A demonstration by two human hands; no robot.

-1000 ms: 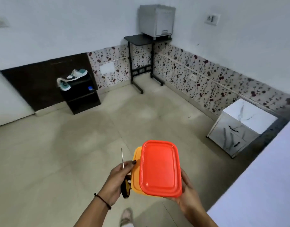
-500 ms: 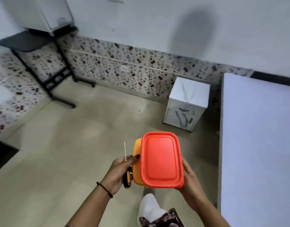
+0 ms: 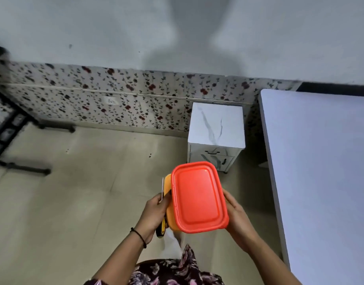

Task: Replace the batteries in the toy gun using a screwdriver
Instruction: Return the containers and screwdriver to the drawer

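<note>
I carry an orange plastic box [image 3: 168,204] with a red lid [image 3: 198,197] in front of me, above the floor. My left hand [image 3: 153,212] grips its left side and also holds a screwdriver [image 3: 161,227], whose thin metal shaft sticks up past my fingers and whose yellow-and-black handle pokes out below the palm. My right hand [image 3: 235,214] holds the box's right side, fingers curled under it. The lid is closed, so what is inside is hidden. No toy gun or batteries show.
A white table [image 3: 321,171] fills the right side. A small marble-patterned cabinet [image 3: 216,128] stands against the flowered wall [image 3: 115,99] just left of the table. Black legs of a stand [image 3: 18,167] are at the far left. Beige tiled floor [image 3: 74,192] lies below.
The view has swung right: the shoe shelf and black stand slid off to the left, and the white table and cabinet came closer. Both hands kept the box and screwdriver.
</note>
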